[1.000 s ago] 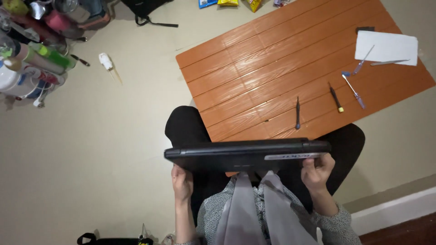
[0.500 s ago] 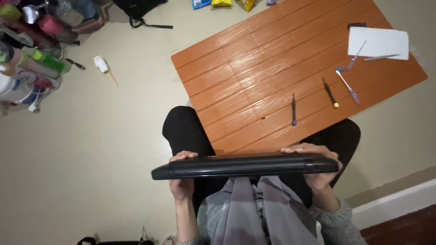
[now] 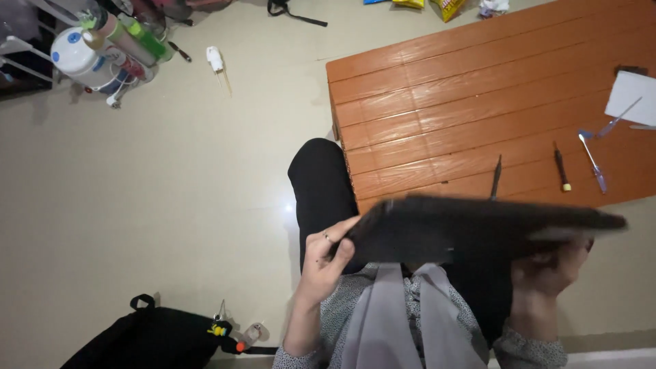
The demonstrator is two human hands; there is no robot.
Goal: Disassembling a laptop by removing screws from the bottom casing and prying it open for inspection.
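I hold a closed black laptop (image 3: 471, 229) flat above my lap, blurred by motion. My left hand (image 3: 326, 263) grips its left edge, thumb on top. My right hand (image 3: 550, 270) supports it from below at the right end. My black-trousered knee (image 3: 321, 184) shows beyond it. The low orange wooden table (image 3: 478, 96) lies just past the laptop.
On the table lie a dark tool (image 3: 496, 176), a black screwdriver with a yellow tip (image 3: 562, 167), a blue-handled screwdriver (image 3: 592, 161) and white paper (image 3: 632, 96). Bottles and a white container (image 3: 82, 51) stand far left. A black bag (image 3: 147, 338) sits on the floor near left.
The laptop has tilted and shifted right, its flat face now turned more toward me. The view has swung left, so the table sits further right.
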